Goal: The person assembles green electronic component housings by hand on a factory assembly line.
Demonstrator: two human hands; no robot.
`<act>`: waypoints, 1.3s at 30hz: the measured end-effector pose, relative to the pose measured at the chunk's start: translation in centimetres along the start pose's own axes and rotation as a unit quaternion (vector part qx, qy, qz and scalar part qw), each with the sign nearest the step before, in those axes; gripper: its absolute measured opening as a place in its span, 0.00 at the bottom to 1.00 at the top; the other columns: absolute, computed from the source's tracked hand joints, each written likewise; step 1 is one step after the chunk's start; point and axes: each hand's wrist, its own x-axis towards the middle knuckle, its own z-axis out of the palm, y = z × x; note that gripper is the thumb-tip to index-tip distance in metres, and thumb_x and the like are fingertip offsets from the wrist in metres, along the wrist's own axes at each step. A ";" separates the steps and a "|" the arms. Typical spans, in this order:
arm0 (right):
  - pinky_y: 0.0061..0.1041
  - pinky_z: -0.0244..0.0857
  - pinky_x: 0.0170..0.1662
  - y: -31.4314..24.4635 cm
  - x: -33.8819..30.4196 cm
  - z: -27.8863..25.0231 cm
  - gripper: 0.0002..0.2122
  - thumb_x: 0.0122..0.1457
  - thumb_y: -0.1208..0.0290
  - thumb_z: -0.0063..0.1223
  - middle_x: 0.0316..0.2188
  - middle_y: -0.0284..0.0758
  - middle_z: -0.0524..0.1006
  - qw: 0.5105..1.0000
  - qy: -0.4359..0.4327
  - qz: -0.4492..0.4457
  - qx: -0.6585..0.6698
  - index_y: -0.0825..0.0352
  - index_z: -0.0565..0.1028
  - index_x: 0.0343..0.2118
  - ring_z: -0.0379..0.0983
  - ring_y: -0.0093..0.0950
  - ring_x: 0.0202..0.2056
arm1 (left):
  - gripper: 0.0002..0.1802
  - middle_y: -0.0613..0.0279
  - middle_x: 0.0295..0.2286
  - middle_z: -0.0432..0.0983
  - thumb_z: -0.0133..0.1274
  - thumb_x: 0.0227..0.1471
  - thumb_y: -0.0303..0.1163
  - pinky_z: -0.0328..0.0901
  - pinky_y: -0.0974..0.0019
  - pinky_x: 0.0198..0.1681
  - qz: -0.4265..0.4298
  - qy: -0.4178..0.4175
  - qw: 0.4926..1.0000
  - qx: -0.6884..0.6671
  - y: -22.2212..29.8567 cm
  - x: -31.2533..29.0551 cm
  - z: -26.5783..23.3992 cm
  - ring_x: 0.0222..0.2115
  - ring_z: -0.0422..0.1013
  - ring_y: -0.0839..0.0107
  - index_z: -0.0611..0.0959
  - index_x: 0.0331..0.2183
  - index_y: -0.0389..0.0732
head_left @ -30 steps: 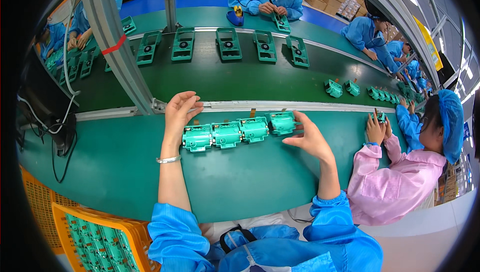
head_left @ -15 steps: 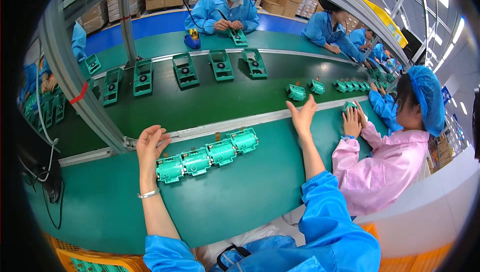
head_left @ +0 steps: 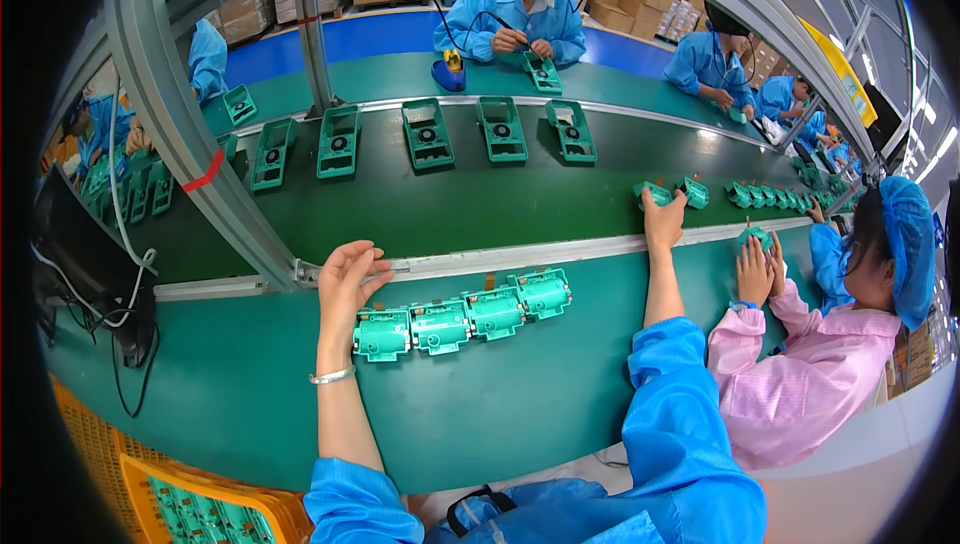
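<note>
My left hand (head_left: 347, 284) is raised by the left end of a row of green plastic housings, its fingers loosely curved and apart, holding nothing. The row has several housings set side by side on the near green bench; the leftmost housing (head_left: 382, 334) lies just below that hand. My right hand (head_left: 662, 224) reaches over the metal rail onto the conveyor belt. Its thumb and fingers are around a green housing (head_left: 654, 193), partly hidden by the hand. Close on its right sits another green housing (head_left: 692, 193).
Larger green casings (head_left: 428, 134) with round black parts line the belt's far side. A metal post (head_left: 185, 134) stands at left. A co-worker in pink (head_left: 800, 374) handles a green part at right; another person (head_left: 515, 24) works opposite. An orange crate (head_left: 140, 489) holds green parts.
My right hand has moved forward onto the belt and closed around a green housing. The view has shifted, so the scene sits further right. My left hand stays by the row.
</note>
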 end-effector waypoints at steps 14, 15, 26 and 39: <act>0.42 0.60 0.61 -2.2 -16.1 -8.3 0.37 0.56 0.57 0.66 0.56 0.52 0.71 0.947 -0.184 -0.237 0.118 0.75 0.64 0.62 0.67 0.47 0.57 | 0.13 0.55 0.42 0.78 0.56 0.64 0.29 0.78 0.58 0.48 -0.005 0.006 1.000 -0.005 0.0 -0.1 0.5 0.41 0.79 0.64 0.79 0.48 0.34; 0.44 0.59 0.59 -3.1 -17.6 -9.2 0.37 0.60 0.50 0.61 0.56 0.50 0.71 0.949 -0.185 -0.255 0.033 0.73 0.63 0.64 0.67 0.47 0.56 | 0.14 0.55 0.42 0.78 0.56 0.64 0.29 0.78 0.58 0.48 -0.002 0.005 1.000 -0.001 0.0 -0.1 0.5 0.41 0.79 0.64 0.79 0.48 0.34; 0.41 0.59 0.55 -4.3 -18.9 -10.9 0.32 0.68 0.42 0.41 0.54 0.42 0.73 0.932 -0.259 -0.253 0.018 0.64 0.65 0.65 0.68 0.40 0.54 | 0.15 0.54 0.42 0.78 0.57 0.63 0.30 0.78 0.57 0.48 0.003 0.005 1.000 -0.009 0.0 0.0 0.1 0.42 0.79 0.62 0.78 0.49 0.33; 0.40 0.68 0.41 -4.4 -17.4 -12.5 0.27 0.67 0.49 0.49 0.33 0.39 0.81 0.940 -0.184 -0.288 -0.028 0.63 0.69 0.62 0.78 0.41 0.34 | 0.14 0.51 0.42 0.78 0.56 0.63 0.27 0.79 0.54 0.49 -0.002 0.009 0.999 -0.034 0.0 0.1 0.2 0.42 0.79 0.60 0.78 0.48 0.32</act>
